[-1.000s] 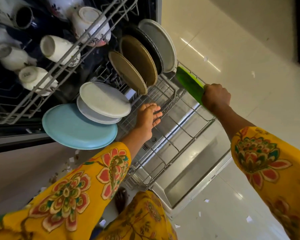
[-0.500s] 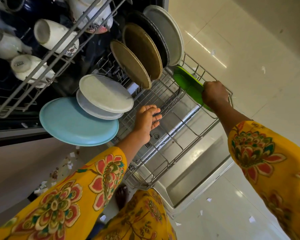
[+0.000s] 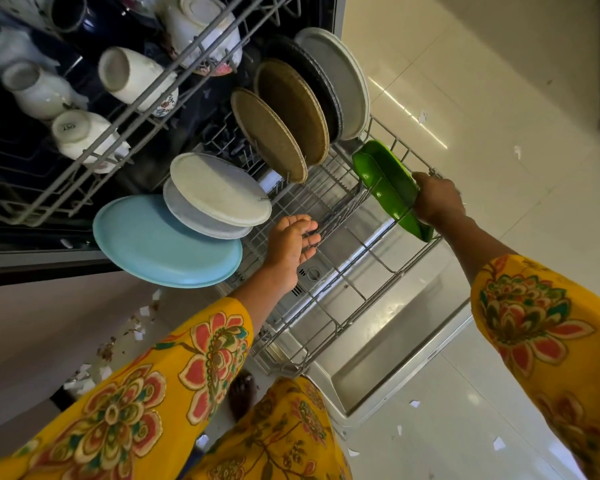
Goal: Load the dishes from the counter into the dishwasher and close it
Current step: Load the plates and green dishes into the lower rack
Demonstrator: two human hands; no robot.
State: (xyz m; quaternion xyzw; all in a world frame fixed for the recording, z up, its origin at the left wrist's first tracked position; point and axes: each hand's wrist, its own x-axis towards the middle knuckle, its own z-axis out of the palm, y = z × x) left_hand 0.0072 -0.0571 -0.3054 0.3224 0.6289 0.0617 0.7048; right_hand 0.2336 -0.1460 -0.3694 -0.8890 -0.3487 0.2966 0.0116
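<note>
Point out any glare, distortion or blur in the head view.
Head view: bright glare streaks on the glossy floor and a sheen on the open dishwasher door; wide-angle lens bends the lower rack and tilts the scene; upper-left mugs look soft; the green plate is sharp.

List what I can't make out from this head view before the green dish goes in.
- Green dish: near end hidden under the right hand.
- Counter: outside the frame, remaining dishes unknown.
- Upper rack: cut off by top edge.
- Left hand: contact with lower rack unclear.
</note>
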